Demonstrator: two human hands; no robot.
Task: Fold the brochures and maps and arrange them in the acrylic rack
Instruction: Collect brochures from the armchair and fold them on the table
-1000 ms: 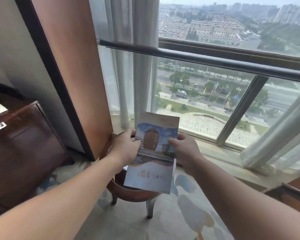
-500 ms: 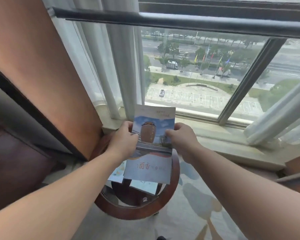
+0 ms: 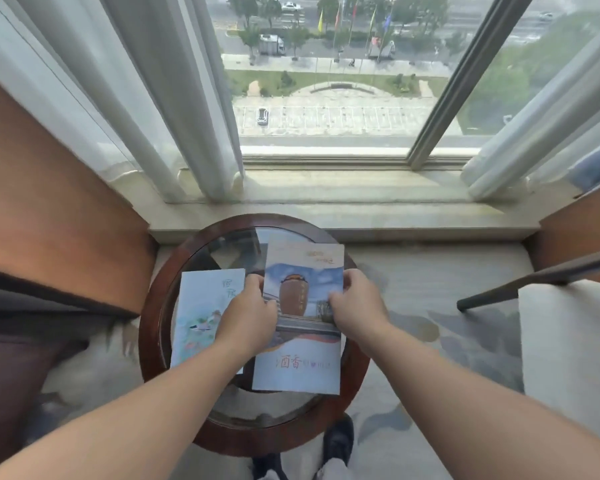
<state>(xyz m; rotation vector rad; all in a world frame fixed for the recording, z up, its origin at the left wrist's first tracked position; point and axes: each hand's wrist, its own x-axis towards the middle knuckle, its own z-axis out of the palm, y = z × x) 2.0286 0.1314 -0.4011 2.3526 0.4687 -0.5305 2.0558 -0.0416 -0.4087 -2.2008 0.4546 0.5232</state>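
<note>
A folded brochure with a brown jar picture and red characters is held over the round table. My left hand grips its left edge and my right hand pinches its right edge. A second, pale blue brochure with birds lies flat on the glass top to the left, partly under my left wrist. No acrylic rack is in view.
The small round table has a dark wooden rim and a glass top, right in front of the window sill. White curtains hang at both sides. A brown chair stands left; a white-covered seat stands right. My shoes are below the table.
The view has tilted down from the window to the table. Both hands have kept hold of the jar brochure and brought it low over the glass top. The pale blue brochure is in sight now.
</note>
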